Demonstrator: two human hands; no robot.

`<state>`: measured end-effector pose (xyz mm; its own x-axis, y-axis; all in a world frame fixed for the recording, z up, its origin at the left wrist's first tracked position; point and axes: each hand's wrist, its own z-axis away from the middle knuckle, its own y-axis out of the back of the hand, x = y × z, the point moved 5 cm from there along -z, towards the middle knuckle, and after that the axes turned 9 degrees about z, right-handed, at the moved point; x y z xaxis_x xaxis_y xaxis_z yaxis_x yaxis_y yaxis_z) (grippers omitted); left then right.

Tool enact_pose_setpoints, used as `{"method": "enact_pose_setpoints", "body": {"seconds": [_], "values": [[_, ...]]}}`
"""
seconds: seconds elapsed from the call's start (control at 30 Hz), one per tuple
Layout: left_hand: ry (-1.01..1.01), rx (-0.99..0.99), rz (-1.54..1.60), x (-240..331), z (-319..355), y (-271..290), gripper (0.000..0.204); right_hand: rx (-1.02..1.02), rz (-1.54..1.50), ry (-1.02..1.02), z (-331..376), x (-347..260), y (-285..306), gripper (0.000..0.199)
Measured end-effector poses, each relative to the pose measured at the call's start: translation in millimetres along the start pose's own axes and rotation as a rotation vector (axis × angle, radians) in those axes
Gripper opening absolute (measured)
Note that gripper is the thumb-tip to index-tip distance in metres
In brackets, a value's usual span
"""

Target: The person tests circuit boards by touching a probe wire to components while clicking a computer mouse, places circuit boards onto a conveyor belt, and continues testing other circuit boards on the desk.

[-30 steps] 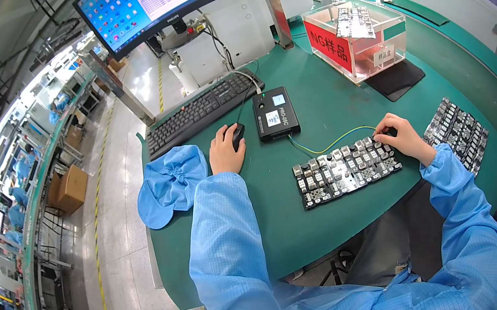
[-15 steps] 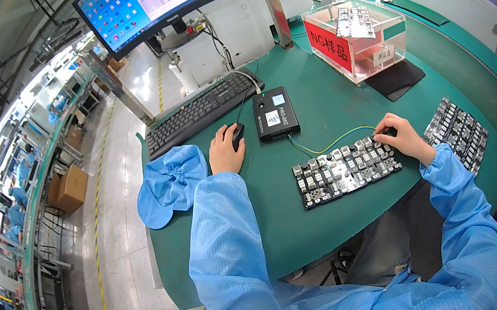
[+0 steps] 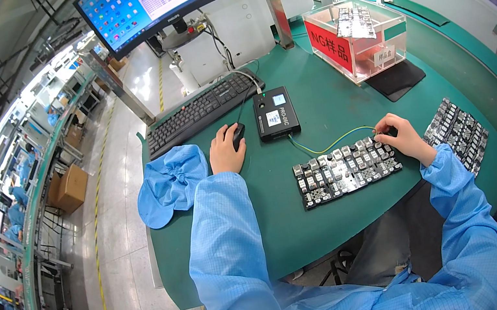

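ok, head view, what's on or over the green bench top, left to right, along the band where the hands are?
Blue cap → left hand → black device → first circuit-board panel → right hand → second circuit-board panel.

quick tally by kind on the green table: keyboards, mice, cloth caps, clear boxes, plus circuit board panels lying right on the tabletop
Keyboard: 1
Mouse: 1
Blue cloth cap: 1
Clear box: 1
Circuit board panels on the tabletop: 2
Total: 6
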<state>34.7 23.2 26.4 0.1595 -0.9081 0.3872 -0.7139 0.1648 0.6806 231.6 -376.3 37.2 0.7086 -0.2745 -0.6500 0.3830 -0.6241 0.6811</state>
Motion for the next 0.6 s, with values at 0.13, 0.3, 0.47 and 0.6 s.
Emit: {"method": "enact_pose_setpoints", "body": {"seconds": [0.13, 0.3, 0.47, 0.6], "values": [[0.045, -0.045, 0.02, 2.9, -1.4, -0.3, 0.046, 0.003, -0.01, -0.012, 0.8, 0.9, 0.4, 0.016], [0.048, -0.044, 0.007, 1.4, -1.3, 0.8, 0.046, 0.003, 0.015, -0.001, 0.2, -1.2, 1.0, 0.015], [0.041, -0.041, -0.002, 1.5, -1.2, 0.4, 0.046, 0.01, 0.031, 0.013, 0.3, -1.0, 1.0, 0.015], [0.048, -0.047, 0.003, 1.9, -1.4, -0.2, 0.046, 0.006, 0.023, 0.007, 0.6, -2.1, 1.6, 0.014]]}}
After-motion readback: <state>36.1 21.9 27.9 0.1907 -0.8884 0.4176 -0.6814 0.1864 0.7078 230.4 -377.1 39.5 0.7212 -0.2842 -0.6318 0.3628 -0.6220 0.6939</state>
